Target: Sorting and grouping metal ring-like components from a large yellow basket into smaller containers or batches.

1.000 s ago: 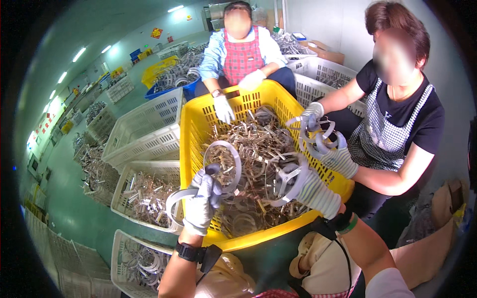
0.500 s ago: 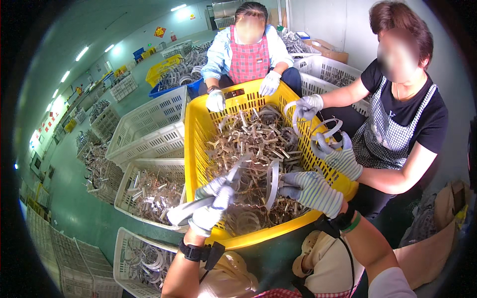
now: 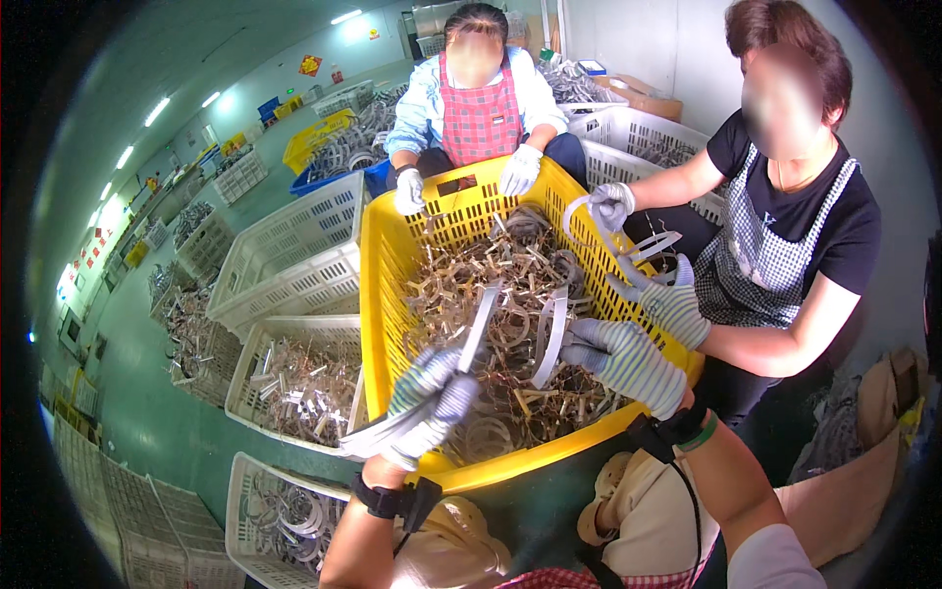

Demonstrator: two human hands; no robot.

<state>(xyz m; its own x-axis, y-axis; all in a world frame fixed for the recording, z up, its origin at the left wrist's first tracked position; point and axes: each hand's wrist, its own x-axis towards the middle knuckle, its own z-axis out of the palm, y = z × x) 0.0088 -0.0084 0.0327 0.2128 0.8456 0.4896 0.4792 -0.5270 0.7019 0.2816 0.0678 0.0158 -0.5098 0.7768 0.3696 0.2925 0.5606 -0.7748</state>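
Both my hands, in striped work gloves, are over the near part of a yellow slotted basket [image 3: 373, 294]. My left hand [image 3: 432, 401] is closed on several flat, curved grey strips [image 3: 378, 434], which stick out beside the wrist. Another pale curved strip [image 3: 479, 329] rises from its fingertips. With closed fingertips, my right hand [image 3: 633, 368] holds one upright curved strip [image 3: 552, 334] by its edge. Beneath them lies a tangled heap of short metal-like pieces, thin brownish strands and rings [image 3: 500, 280].
Across the basket a person in a red checked apron [image 3: 481, 118] rests gloved hands on its rim. At right, another person [image 3: 785, 236] holds curved strips [image 3: 653, 245]. White crates [image 3: 294, 245] of parts stand at left; an open carton [image 3: 854, 491] is at lower right.
Both my hands have shifted slightly up and right. The strip at my left fingertips now points more upright. The person at right has turned the strips a little.
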